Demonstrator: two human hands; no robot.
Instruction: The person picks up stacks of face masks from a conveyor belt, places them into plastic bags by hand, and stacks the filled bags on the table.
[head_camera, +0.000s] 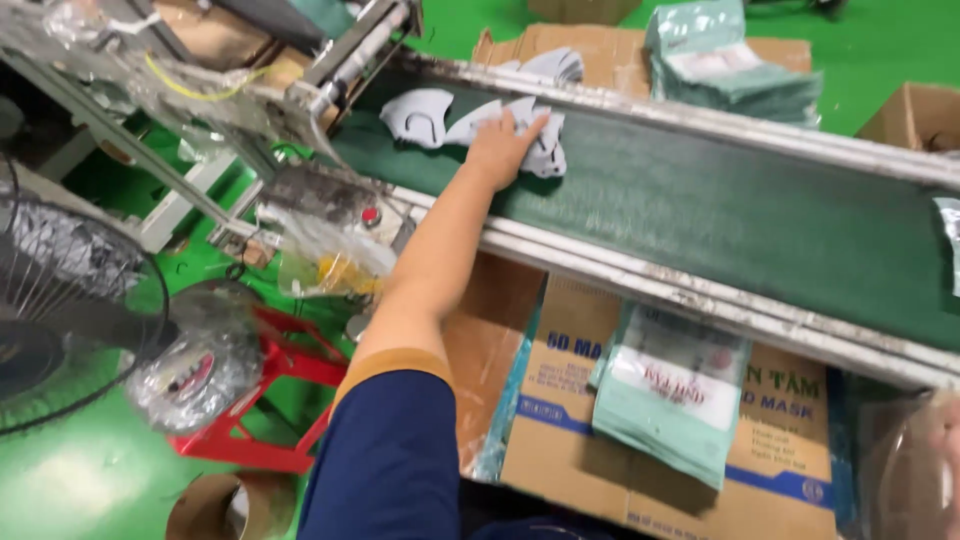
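the left hand (503, 148) reaches over the green conveyor belt (700, 215), its grip spread flat and released on a loose heap of grey masks (440, 115) at the belt's far end; the right hand is out of view; teal mask packets (670, 395) lie on a cardboard box (560, 420) below the belt

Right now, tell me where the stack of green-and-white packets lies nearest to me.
In the head view the stack of green-and-white packets lies low and right of centre, on the printed cardboard box, just below the conveyor's metal rail and right of the outstretched arm.
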